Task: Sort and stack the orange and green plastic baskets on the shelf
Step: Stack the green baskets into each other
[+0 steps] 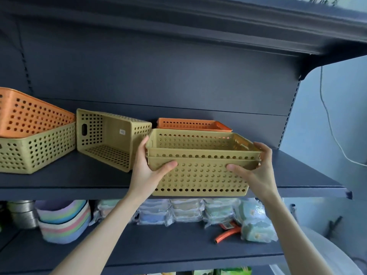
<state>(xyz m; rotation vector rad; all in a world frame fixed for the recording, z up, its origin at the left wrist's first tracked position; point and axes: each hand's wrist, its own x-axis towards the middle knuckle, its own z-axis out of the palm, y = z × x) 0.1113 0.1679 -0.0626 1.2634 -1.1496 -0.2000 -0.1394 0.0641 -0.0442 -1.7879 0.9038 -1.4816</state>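
Two nested green baskets (200, 175) sit at the front edge of the dark shelf (297, 175), slightly overhanging it. My left hand (148, 169) grips their left end and my right hand (252, 171) grips their right end. Behind them lies a low orange basket (190, 125). A single green basket (111, 139) lies tipped on its side to the left, its opening facing me. At the far left an orange basket (29, 116) rests tilted inside another green basket (39, 151).
The shelf above (218, 30) overhangs close overhead. The lower shelf holds pastel bowls (63, 221), metal tins (21, 213), wrapped packets (188, 211) and an orange-handled tool (228, 233). A white cable (329, 120) hangs on the wall at right.
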